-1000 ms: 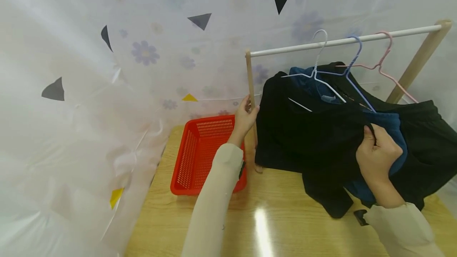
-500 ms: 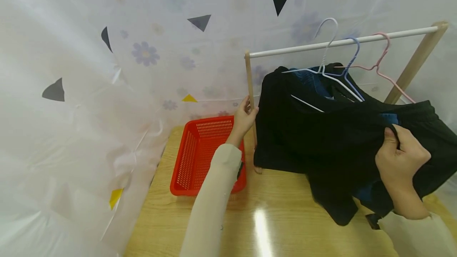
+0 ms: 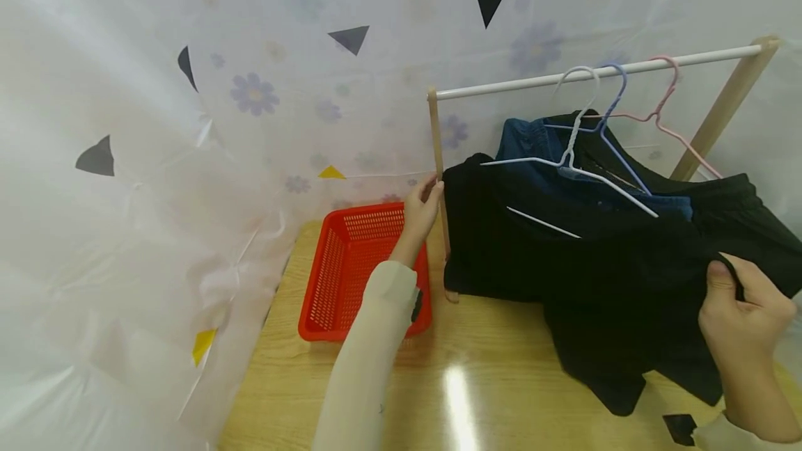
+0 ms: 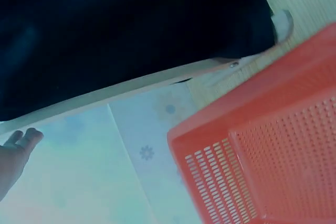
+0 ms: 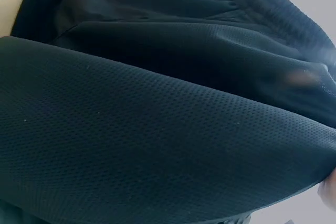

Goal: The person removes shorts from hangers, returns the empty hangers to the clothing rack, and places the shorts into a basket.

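Observation:
My right hand (image 3: 745,319) pinches the edge of black shorts (image 3: 595,298) between thumb and fingers, stretching the cloth to the right. In the right wrist view, dark textured cloth (image 5: 173,129) fills most of the picture. A white hanger (image 3: 570,152) sits at the top of the shorts, its hook overlapping the rail (image 3: 501,88). My left hand (image 3: 420,213) is at the rack's left post (image 3: 436,134), right beside the shorts' left edge. In the left wrist view, its fingertips (image 4: 32,135) lie along the post; I cannot tell what they hold.
Behind the shorts, a blue hanger (image 3: 604,124) carries denim (image 3: 523,138) and a pink hanger (image 3: 661,113) carries black shorts with a gathered waist (image 3: 729,207). A red basket (image 3: 313,291) stands left of the rack on the wooden table (image 3: 501,381).
My right hand has moved right and down, pulling the shorts wider. The white hanger rose, then dropped lower. My left hand has shifted slightly left and down.

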`<state>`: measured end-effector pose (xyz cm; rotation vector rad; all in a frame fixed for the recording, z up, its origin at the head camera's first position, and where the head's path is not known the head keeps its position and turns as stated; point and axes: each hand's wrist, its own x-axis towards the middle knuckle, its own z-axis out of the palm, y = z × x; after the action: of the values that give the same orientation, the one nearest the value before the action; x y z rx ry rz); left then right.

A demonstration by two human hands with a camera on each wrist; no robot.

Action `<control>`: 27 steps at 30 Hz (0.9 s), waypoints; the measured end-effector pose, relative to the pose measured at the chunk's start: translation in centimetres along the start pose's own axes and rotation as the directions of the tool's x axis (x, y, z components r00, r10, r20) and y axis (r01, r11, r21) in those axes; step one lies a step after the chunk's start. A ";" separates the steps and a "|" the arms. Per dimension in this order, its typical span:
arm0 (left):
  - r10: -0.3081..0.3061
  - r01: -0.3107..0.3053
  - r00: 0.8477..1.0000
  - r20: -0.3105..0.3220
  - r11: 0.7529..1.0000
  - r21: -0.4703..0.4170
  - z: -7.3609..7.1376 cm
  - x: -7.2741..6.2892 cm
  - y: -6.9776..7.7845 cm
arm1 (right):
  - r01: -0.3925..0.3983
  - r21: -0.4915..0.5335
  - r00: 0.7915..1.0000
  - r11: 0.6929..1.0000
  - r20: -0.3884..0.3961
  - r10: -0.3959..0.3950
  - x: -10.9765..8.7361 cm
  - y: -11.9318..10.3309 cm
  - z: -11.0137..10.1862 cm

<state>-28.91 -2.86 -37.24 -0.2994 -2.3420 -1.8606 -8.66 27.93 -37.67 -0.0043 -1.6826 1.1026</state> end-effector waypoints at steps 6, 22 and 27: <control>0.058 -0.096 0.983 0.172 0.970 0.222 -0.9 -1.9 0.1 | -0.097 0.073 0.994 0.993 0.065 0.092 -1.6 0.5 -1.3; 0.056 -0.227 0.922 0.384 0.881 0.415 -5.7 -9.2 -2.5 | -0.291 -0.062 0.913 0.955 0.282 0.296 -4.4 2.0 -1.7; 0.065 -0.234 0.930 0.361 0.864 0.447 -6.5 -11.6 -3.3 | -0.299 -0.013 0.879 0.954 0.387 0.281 -4.8 2.6 -1.7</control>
<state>-18.55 -10.72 -41.56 -0.7613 -2.8046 -1.1618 -6.58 28.15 -43.05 -0.0109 -2.0540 1.4405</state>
